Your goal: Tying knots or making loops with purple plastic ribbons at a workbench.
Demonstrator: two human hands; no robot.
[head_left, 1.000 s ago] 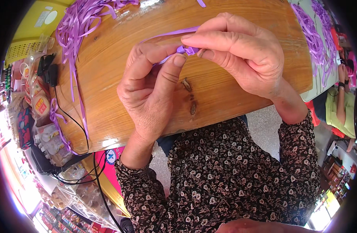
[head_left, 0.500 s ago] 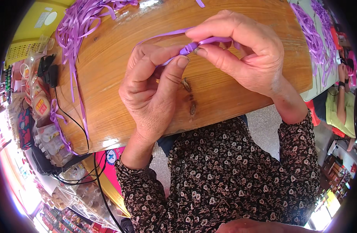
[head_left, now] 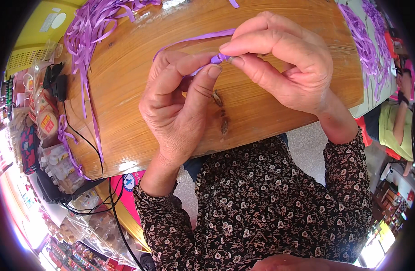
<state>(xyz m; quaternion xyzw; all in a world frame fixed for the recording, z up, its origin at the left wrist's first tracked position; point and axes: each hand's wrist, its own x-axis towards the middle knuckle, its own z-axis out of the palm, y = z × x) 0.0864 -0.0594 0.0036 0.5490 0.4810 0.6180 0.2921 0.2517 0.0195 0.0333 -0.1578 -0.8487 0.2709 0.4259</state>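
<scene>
A narrow purple ribbon (head_left: 194,37) runs in a loop over the wooden table between my two hands. My left hand (head_left: 176,97) pinches it between thumb and forefinger, where a small purple folded or knotted part (head_left: 219,58) sticks out past the fingertips. From the other side, my right hand (head_left: 284,63) closes thumb and forefinger on the end of that part. Its other fingers curl behind. Whether the small part is a knot or a clip is too small to tell. Both hands are held above the table.
A heap of purple ribbons (head_left: 88,40) lies at the table's (head_left: 126,113) far left, strands trailing toward me. More ribbons (head_left: 361,40) lie at the far right. A yellow basket (head_left: 29,56), plastic bags and a black cable (head_left: 83,137) crowd the left side. Another person (head_left: 397,122) is at the right.
The ribbon strand that passed through my right fingers no longer shows there. My right fingertips have shifted slightly and come close against the folded part; my left hand barely moved.
</scene>
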